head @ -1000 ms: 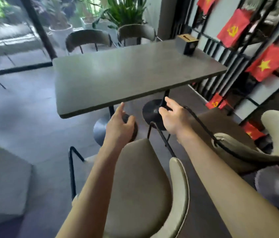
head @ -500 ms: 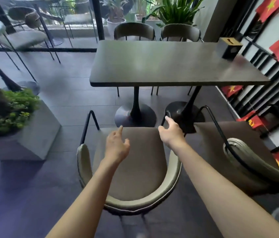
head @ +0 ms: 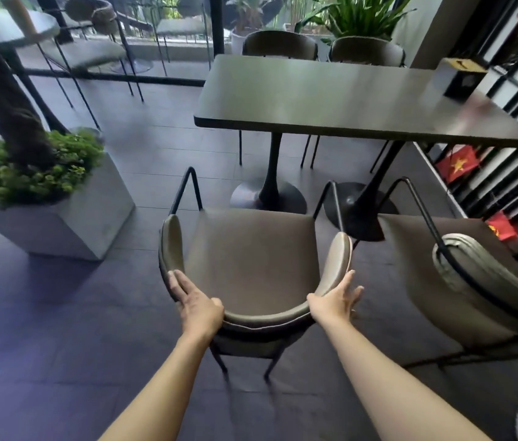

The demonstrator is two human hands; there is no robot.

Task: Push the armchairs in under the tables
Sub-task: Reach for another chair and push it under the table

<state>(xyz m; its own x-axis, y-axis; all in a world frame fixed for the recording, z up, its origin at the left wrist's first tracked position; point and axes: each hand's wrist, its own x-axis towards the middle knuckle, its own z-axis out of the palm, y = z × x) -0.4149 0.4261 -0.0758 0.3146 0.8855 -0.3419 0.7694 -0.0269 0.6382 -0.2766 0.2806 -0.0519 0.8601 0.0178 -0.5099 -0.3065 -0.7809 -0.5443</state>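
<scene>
An olive armchair (head: 251, 259) with a curved backrest and black metal legs stands in front of me, facing the dark rectangular table (head: 331, 97) and a short way back from its near edge. My left hand (head: 197, 308) wraps the left rear of the backrest, fingers along the outside and thumb over the rim. Fingers straight and apart, my right hand (head: 335, 300) lies flat against the right rear of the backrest. A second, matching armchair (head: 474, 281) stands to the right, also out from the table.
Two round black pedestal bases (head: 267, 195) sit under the table. Two chairs (head: 280, 46) are tucked in at its far side, and a small dark box (head: 460, 78) stands on its right end. A concrete planter (head: 69, 224) is on the left, a rack with red flags (head: 458, 163) on the right.
I have backed off and turned to face the chair squarely. Both hands came back from over the seat and now rest on the rear of the backrest.
</scene>
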